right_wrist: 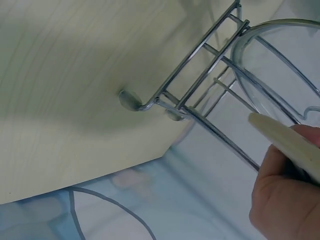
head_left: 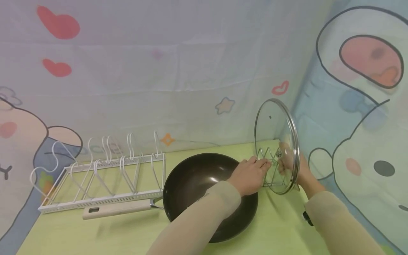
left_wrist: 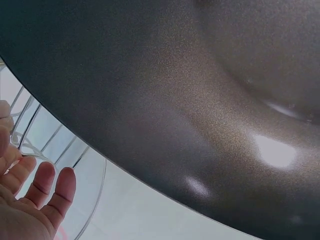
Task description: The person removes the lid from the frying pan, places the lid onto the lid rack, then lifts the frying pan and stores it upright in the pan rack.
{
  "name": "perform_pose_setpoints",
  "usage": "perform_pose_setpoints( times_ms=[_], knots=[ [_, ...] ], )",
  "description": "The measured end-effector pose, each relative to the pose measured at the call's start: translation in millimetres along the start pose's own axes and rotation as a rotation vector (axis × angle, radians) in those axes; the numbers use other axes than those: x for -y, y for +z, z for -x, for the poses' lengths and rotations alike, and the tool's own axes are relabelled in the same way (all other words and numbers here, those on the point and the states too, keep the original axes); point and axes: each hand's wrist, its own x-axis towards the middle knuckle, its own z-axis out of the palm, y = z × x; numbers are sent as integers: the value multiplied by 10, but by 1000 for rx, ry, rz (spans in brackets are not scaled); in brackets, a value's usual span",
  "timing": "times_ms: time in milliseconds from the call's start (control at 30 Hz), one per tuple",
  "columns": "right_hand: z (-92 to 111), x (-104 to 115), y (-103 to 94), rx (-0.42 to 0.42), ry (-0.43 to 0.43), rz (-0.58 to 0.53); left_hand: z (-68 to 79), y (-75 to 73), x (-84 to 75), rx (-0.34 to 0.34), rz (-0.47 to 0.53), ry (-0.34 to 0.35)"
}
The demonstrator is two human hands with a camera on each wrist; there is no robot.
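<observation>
A clear glass lid [head_left: 297, 156] with a metal rim stands upright in a small wire rack [head_left: 275, 185] at the right of the table. My right hand [head_left: 304, 175] is on the lid's far right side; the right wrist view shows it gripping the lid's beige handle [right_wrist: 287, 142]. Reaching across the wok, my left hand [head_left: 250, 175] is at the rack's left side. There its thumb and index finger pinch the wire, while two other fingers [left_wrist: 62, 192] extend loosely. The dark wok [head_left: 197, 184] sits below my left forearm, and its wall fills most of the left wrist view.
A long white rack [head_left: 105, 202] with curved dividers stands on the left. The wok's beige handle [head_left: 121, 209] points left along its front edge. Behind and to the right hangs a printed cloth [head_left: 191, 88], close to the wire rack at the table's back right corner.
</observation>
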Motion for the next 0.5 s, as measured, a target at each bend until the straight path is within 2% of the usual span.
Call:
perform_pose_setpoints(
  times_ms=[233, 333, 433, 500],
  knots=[
    [-81, -115, 3, -37, -37, 146, 28, -14, -13, 20, 0, -6],
    [-137, -147, -39, -42, -42, 241, 24, -1, -16, 23, 0, -4],
    [-188, -192, -93, -89, -27, 383, 20, 9, -19, 18, 0, -2],
    [-203, -232, -138, -158, -15, 479, 11, 18, -19, 11, -4, -4]
  ],
)
